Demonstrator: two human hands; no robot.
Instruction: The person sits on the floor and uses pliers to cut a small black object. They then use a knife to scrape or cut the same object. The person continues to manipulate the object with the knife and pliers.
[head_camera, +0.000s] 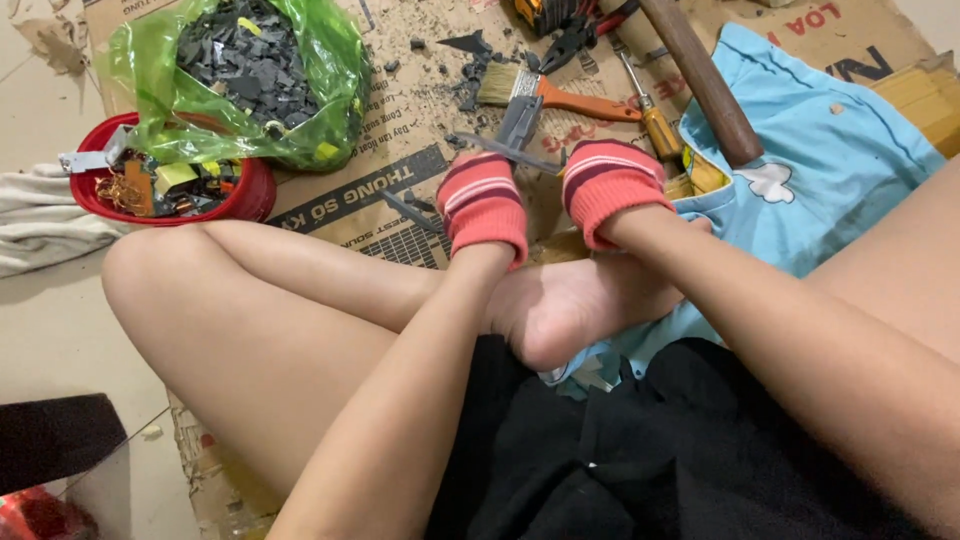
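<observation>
Bare legs frame both gloved hands, left hand and right hand closed on a grey blade; grip firmly, fingers off its edge.

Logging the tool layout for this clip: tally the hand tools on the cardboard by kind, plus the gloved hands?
Paintbrush with orange handle: 1
Screwdriver with amber handle: 1
Hammer handle, wooden: 1
Pliers, dark with red grips: 1
Grey metal piece between the hands: 1
Gloved hands: 2, left hand and right hand
Total: 7
</observation>
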